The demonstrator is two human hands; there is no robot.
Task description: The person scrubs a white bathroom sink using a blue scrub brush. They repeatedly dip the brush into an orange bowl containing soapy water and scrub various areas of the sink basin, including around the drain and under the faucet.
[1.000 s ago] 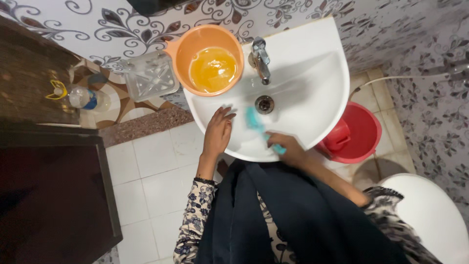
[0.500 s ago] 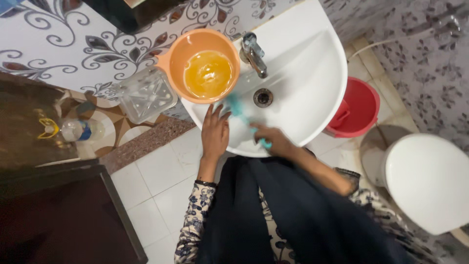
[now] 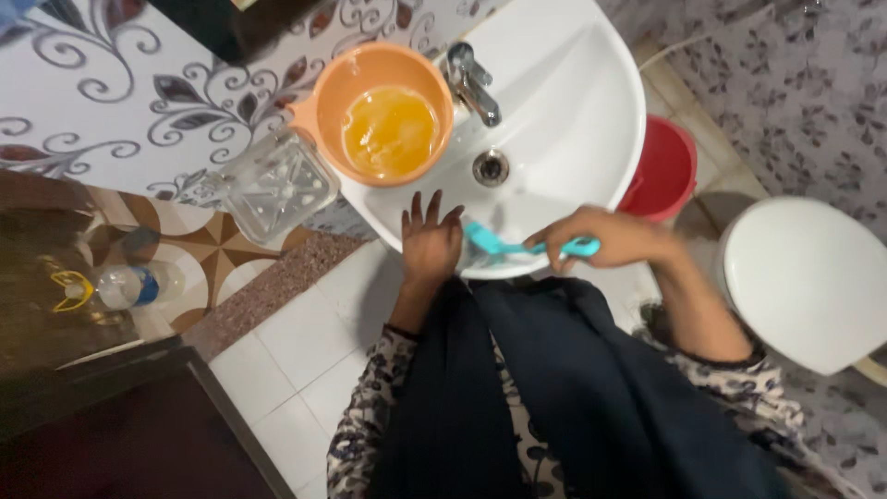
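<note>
Head view: a teal brush [image 3: 504, 244] worked along the near rim of a white basin [image 3: 591, 111].

The right hand [image 3: 610, 238] has its fingers curled tight round the brush handle, the bristle end lying at the basin's 6 o'clock rim. The left hand [image 3: 431, 242] rests flat on that same rim just beside the bristles, fingers spread and holding nothing. By the look of it the scrubbing is under way, not finished: no foam or rinse water shows in the bowl, and the far side near the drain [image 3: 491, 167] and tap [image 3: 471, 83] looks dry. An orange mug [image 3: 383, 115] of yellow liquid sits on the rim at 10 o'clock. Around it: patterned wall tiles, white floor tiles, a red bucket [image 3: 663, 171] at 3 o'clock, and a white toilet lid [image 3: 804, 277] beyond it.
</note>
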